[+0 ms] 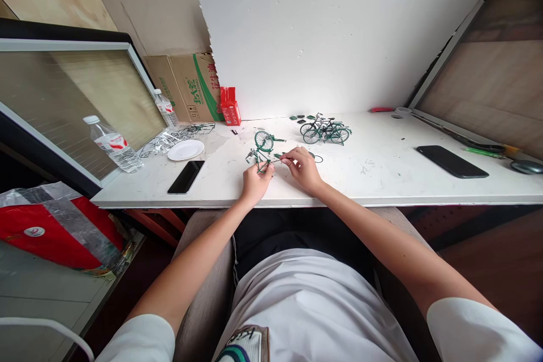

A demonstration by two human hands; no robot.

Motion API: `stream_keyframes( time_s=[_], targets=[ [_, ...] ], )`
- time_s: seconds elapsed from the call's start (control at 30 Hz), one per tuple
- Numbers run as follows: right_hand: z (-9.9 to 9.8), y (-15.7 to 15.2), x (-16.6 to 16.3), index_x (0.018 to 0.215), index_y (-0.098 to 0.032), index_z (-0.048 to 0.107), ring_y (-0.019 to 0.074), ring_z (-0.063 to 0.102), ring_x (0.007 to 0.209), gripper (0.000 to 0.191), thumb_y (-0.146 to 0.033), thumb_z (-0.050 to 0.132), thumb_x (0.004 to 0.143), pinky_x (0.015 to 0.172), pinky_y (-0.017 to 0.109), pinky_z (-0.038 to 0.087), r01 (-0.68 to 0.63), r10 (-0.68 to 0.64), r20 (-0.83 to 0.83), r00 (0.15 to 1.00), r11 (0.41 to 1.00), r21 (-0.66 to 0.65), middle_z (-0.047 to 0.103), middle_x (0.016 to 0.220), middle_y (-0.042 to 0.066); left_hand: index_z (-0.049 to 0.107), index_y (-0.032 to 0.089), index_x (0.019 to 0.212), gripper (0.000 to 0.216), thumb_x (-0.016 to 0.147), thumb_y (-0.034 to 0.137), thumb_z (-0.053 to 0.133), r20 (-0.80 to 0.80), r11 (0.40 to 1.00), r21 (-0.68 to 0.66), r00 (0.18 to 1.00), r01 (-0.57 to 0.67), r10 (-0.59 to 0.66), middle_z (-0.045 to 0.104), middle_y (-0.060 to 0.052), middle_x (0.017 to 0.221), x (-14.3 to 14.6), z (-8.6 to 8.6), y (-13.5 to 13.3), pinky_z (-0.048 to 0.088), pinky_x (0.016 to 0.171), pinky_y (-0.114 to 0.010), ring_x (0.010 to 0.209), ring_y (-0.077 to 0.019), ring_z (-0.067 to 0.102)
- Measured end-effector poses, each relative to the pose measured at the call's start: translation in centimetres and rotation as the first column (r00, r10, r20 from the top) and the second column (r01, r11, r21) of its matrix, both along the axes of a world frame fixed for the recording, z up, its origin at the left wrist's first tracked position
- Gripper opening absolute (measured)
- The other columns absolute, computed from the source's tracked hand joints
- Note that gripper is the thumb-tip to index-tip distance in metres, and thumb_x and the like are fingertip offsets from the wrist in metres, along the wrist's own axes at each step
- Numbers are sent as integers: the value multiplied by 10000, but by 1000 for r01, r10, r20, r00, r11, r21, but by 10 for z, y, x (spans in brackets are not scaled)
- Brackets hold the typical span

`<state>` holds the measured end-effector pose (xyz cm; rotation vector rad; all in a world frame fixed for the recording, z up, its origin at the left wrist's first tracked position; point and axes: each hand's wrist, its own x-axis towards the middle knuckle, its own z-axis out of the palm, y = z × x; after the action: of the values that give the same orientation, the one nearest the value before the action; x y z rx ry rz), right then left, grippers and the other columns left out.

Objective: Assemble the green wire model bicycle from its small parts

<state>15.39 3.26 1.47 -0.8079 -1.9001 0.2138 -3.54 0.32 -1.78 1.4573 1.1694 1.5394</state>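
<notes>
Green miniature bicycle (262, 159), clamped in left fingers (268, 169), looks unfinished; right fingers (293, 155) pinch a green part (277, 156); assembled green-black bicycles (328, 131) stand beyond.

The person is wearing a white shirt (322, 305) with plain short sleeves (470, 328), its fabric creasing across the front. A brown-edged patch (255, 345) is showing dark, partly hidden lettering (246, 335) above blue and green arcs (233, 354). Black bottoms (297, 232) are bearing a thin white side stripe (235, 254).

head view — facing forward, down
</notes>
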Motion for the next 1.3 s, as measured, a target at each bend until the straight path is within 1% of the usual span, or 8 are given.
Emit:
stream_keyframes(
  time_s=[0.13,0.27,0.53,0.7,1.0,1.3],
  targets=[
    [0,0,0,1010,-251,753,294,611,967,355,-514,526,1081,848,452,501,10,-10,17,1000,1000,-10,724,974,115,774,157,1080,412,906,531,770,-1,1000,1,1000,1,-1,819,-128,985,0,-2,1,684,827,-414,890,-263,809],
    [-2,0,0,1027,-248,763,294,599,958,338,-491,535,1082,845,448,501,22,-23,42,999,1000,20,718,971,119,775,160,1075,414,907,539,764,-14,1000,5,1000,-18,18,817,-121,967,-1,-4,2,680,812,-407,859,-258,807],
    [-5,2,-1,1043,-244,802,286,571,906,357,-482,538,1079,795,439,482,54,-61,111,992,996,64,655,876,112,783,170,1060,397,906,535,756,-47,998,15,997,-54,54,817,-98,924,-3,-7,5,662,788,-356,866,-258,811],
    [-9,3,-2,1064,-245,809,281,567,893,348,-456,533,1085,772,431,480,43,-54,121,991,994,97,637,859,107,779,177,1054,386,919,537,741,-62,998,14,996,-67,68,821,-97,954,-3,-5,3,658,782,-352,914,-273,814],
    [-5,-1,-2,1091,-245,806,284,574,902,343,-458,537,1083,792,446,491,47,-57,122,991,996,80,653,896,113,770,184,1069,395,901,542,767,-24,998,6,998,-60,60,826,-102,977,-3,-6,3,659,829,-384,905,-275,813],
    [-3,-2,-3,1093,-246,799,295,585,946,334,-447,532,1084,834,465,500,47,-55,119,991,997,65,678,943,122,763,177,1072,402,909,545,758,-43,998,-16,997,-59,58,823,-118,1010,-2,-5,3,669,819,-382,978,-292,811]
  ],
)
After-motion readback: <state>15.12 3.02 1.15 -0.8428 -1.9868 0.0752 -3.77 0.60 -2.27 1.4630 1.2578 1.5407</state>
